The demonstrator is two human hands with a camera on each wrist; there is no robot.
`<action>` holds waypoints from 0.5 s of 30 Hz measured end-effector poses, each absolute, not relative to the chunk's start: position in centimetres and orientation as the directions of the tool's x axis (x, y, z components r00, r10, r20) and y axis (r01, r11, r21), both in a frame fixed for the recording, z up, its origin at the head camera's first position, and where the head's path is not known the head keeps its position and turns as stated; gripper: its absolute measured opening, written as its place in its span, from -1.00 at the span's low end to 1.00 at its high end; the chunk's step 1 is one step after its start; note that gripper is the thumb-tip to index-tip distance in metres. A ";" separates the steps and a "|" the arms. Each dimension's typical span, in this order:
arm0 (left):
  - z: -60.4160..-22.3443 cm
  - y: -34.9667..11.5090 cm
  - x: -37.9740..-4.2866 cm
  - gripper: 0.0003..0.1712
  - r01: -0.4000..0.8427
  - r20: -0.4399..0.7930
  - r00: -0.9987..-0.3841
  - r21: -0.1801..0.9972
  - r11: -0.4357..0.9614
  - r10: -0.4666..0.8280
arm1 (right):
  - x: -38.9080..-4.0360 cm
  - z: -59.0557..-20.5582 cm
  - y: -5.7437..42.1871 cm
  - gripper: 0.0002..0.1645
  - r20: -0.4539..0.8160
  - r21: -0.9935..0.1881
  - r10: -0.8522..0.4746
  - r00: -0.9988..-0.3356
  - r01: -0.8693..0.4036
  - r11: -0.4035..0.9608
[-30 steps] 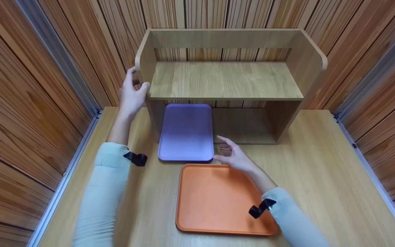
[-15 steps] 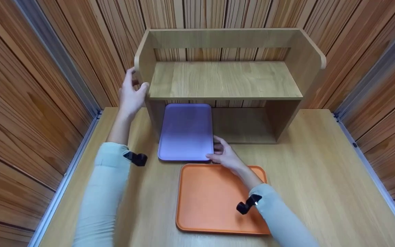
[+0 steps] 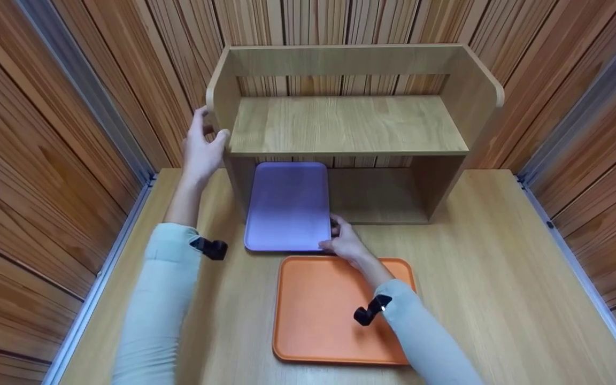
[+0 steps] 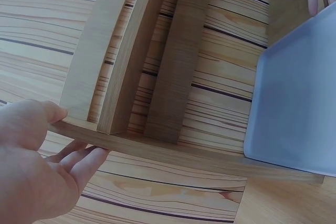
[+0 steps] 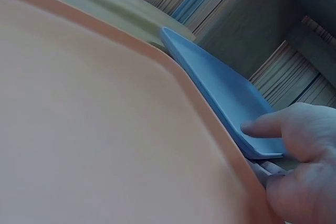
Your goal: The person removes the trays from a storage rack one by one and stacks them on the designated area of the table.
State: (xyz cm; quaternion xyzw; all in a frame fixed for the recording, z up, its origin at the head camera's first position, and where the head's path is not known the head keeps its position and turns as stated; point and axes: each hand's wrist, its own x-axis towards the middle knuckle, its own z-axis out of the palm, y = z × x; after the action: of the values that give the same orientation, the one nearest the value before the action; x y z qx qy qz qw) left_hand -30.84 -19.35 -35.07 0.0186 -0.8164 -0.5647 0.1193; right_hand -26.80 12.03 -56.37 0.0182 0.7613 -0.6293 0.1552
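Note:
A purple tray [image 3: 289, 208] lies in the lower left compartment of a small wooden shelf [image 3: 348, 125], its near end jutting out past the front. My right hand [image 3: 346, 243] pinches the tray's near right corner, thumb on top and fingers underneath, as the right wrist view shows on the tray [image 5: 226, 95]. With my left hand [image 3: 205, 152] I hold the shelf's left side panel [image 4: 173, 153]; in the left wrist view the thumb and fingers lie on either side of its edge. An orange tray [image 3: 329, 315] rests on the table, below my right forearm.
Striped wood-panel walls [image 3: 46, 133] enclose the table [image 3: 511, 278] at the back and both sides, with metal rails [image 3: 102, 272] along the side edges. The shelf's upper board [image 3: 345, 125] overhangs the purple tray's far end.
My right hand has moved left to the purple tray's near right corner and taken hold of it. The left hand stays on the side panel. Both trays lie where they were.

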 end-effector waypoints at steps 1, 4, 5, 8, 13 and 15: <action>-35.1 -19.3 -30.8 -0.26 0.104 0.173 -0.971 0.927 0.361 -0.166 | -26.8 -56.4 12.0 0.14 -0.254 -0.952 -0.164 -0.953 0.216 0.218; -35.0 -19.3 -30.8 -0.27 0.104 0.175 -0.970 0.926 0.363 -0.169 | -26.8 -56.4 11.9 0.14 -0.241 -0.953 -0.163 -0.957 0.201 0.229; -35.0 -19.3 -30.8 -0.27 0.105 0.176 -0.970 0.926 0.363 -0.168 | -26.8 -56.4 11.9 0.14 -0.238 -0.953 -0.162 -0.958 0.198 0.231; -35.0 -19.3 -30.8 -0.29 0.102 0.173 -0.971 0.925 0.365 -0.166 | -26.7 -56.4 11.9 0.15 -0.241 -0.951 -0.159 -0.957 0.201 0.233; -35.0 -19.2 -30.7 -0.30 0.113 0.178 -0.971 0.929 0.352 -0.159 | -26.7 -56.5 12.0 0.15 -0.255 -0.957 -0.168 -0.952 0.224 0.182; -35.0 -19.2 -30.7 -0.30 0.122 0.185 -0.970 0.931 0.345 -0.157 | -26.7 -56.6 12.2 0.14 -0.258 -0.962 -0.177 -0.950 0.235 0.140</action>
State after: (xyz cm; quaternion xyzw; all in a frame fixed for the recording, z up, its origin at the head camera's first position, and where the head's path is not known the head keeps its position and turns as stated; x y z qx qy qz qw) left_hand -30.71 -19.23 -35.02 0.0110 -0.8109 -0.5722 0.1220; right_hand -26.75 12.20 -56.55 0.0196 0.7385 -0.6554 0.1575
